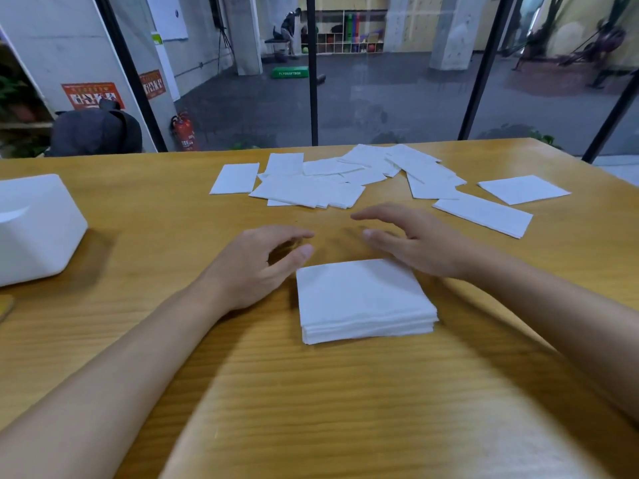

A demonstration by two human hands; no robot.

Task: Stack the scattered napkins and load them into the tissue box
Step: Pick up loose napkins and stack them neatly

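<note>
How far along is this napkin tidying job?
Partly done. A neat stack of napkins already sits before the person. Both the left hand and right hand are open beside its far edge, holding nothing. Left to do: many scattered napkins farther back need gathering, and the stack is not yet in the white tissue box at the left.

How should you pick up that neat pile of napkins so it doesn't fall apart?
The napkin stack lies flat on the table as loose layers, so probably pinch its left and right edges, top and bottom together, coming in from each side. The left hand and right hand flank its far corners, both hands empty.
</note>
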